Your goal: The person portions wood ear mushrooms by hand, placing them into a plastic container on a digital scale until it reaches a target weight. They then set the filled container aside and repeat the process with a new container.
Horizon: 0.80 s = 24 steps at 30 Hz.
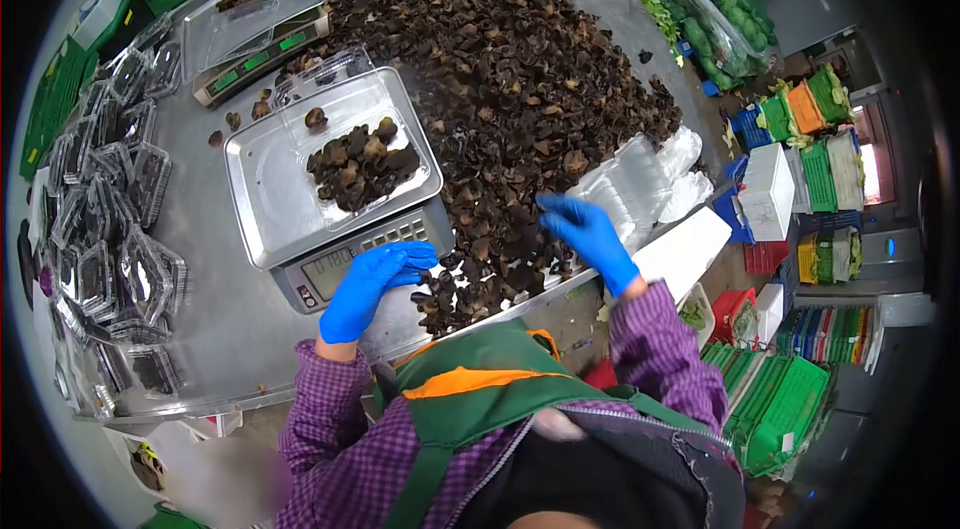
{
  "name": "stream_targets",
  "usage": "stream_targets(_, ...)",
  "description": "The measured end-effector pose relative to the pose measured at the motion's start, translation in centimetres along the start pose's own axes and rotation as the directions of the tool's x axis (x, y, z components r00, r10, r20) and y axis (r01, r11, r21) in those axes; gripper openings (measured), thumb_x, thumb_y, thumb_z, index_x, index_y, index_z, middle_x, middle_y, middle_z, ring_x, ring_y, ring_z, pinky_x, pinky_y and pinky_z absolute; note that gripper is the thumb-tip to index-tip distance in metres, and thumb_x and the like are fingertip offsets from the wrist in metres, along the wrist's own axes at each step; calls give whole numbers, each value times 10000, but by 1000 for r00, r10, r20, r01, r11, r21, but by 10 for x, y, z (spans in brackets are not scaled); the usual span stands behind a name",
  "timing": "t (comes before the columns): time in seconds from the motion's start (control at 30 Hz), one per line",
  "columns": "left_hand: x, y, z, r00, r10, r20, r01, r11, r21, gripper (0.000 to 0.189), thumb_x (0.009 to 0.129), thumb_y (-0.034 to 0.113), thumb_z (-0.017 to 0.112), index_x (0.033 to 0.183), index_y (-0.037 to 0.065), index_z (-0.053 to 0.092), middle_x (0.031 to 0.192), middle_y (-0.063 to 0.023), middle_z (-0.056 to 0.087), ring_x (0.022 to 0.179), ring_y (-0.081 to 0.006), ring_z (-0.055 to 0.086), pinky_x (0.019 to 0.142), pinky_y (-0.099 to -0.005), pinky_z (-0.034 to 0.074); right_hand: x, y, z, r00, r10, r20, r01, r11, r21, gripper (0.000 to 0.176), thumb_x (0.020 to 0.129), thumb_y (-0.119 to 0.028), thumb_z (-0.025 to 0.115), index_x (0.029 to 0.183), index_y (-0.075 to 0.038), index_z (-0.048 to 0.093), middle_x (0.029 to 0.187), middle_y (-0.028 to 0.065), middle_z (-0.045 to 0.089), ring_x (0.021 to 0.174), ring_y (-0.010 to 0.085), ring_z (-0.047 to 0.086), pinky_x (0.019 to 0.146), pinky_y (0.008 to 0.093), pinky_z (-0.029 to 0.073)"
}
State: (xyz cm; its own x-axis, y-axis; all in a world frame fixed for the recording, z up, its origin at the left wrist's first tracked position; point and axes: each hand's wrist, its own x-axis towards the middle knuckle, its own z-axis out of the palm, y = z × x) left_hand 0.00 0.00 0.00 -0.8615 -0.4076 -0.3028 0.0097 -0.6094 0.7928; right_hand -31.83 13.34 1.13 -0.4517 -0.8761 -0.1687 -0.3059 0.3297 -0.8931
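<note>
My left hand [372,284] is just in front of the scale [318,274], with a clamshell of wood ear mushrooms [360,167] on its pan. The mushroom pile [500,69] lies under and behind my right hand [590,234], empty clamshells [650,174] are just right of it, and more clamshells [110,219] are way off left.

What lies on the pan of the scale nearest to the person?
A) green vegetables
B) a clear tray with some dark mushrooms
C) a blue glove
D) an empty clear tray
B: on the pan of the scale a clear tray holds a small heap of dark mushrooms.
</note>
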Motion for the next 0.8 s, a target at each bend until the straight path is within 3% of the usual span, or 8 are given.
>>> stream_targets(0.07, -4, 2, 0, 997, 51, -54, -50, 999, 19, 409, 962, 258, 484, 1231, -45, 540, 1130, -145, 634, 1061, -233, 609, 926, -335, 482, 26, -15, 3, 1000, 0, -13, 0, 1000, -22, 341, 849, -129, 653, 1175, -39, 617, 999, 67, 670, 884, 104, 604, 802, 280, 492)
stream_targets(0.13, 4, 8, 10, 993, 52, -111, -51, 999, 9, 413, 961, 263, 485, 1224, -51, 542, 1126, -146, 635, 1060, -232, 609, 919, -336, 487, 100, -2, 12, 969, -231, -82, 229, 973, -37, 402, 815, -144, 678, 1194, -40, 595, 914, 64, 662, 786, 123, 601, 721, 278, 487)
stream_targets(0.3, 3, -5, 22, 967, 67, -247, -79, 996, -39, 367, 975, 211, 460, 1195, -68, 550, 1134, -152, 629, 1044, -238, 617, 907, -343, 496, 219, -18, 47, 871, -458, -178, 175, 628, -759, 482, 805, -284, 695, 1223, -87, 558, 993, 143, 631, 855, 329, 629, 764, 398, 507)
stream_targets(0.37, -8, 5, 23, 949, 98, -298, -108, 994, -16, 333, 980, 163, 431, 1184, -69, 556, 1137, -155, 625, 1032, -240, 622, 899, -339, 500, 266, 27, 47, 914, -395, -96, 210, 661, -721, 384, 802, -229, 660, 1149, -80, 591, 1001, 148, 635, 885, 348, 619, 767, 423, 500)
stream_targets(0.43, -12, 18, 20, 870, 213, -445, -196, 977, 85, 350, 972, 189, 445, 1185, -65, 556, 1133, -155, 625, 1016, -232, 626, 895, -335, 501, 257, -4, 43, 958, -271, -89, 129, 690, -712, 161, 764, -160, 569, 866, -80, 664, 873, 192, 640, 842, 377, 619, 748, 443, 505)
stream_targets(0.6, -18, 36, -21, 700, 346, -625, -284, 937, 202, 384, 965, 263, 467, 1185, -38, 562, 1057, -128, 636, 960, -194, 617, 852, -309, 495, 235, 8, 38, 876, -316, -365, 135, 886, -444, 167, 758, -135, 543, 846, -122, 684, 896, 165, 654, 853, 364, 623, 756, 454, 499)
stream_targets(0.73, 6, 43, -46, 733, 389, -557, -347, 919, 186, 421, 962, 311, 473, 1250, 13, 547, 1059, -76, 634, 1004, -158, 580, 920, -322, 424, 195, 11, 24, 829, -300, -472, 181, 943, -281, 169, 798, -185, 583, 927, -109, 659, 873, 137, 662, 823, 352, 630, 735, 426, 505)
stream_targets(0.8, 15, 50, -46, 641, 536, -549, -426, 844, 326, 390, 980, 260, 435, 1241, -10, 539, 1090, -90, 610, 1044, -171, 559, 955, -346, 422, 175, 2, 27, 865, -209, -457, 140, 973, -181, 199, 805, -216, 607, 955, -99, 663, 849, 137, 668, 784, 328, 643, 710, 401, 513)
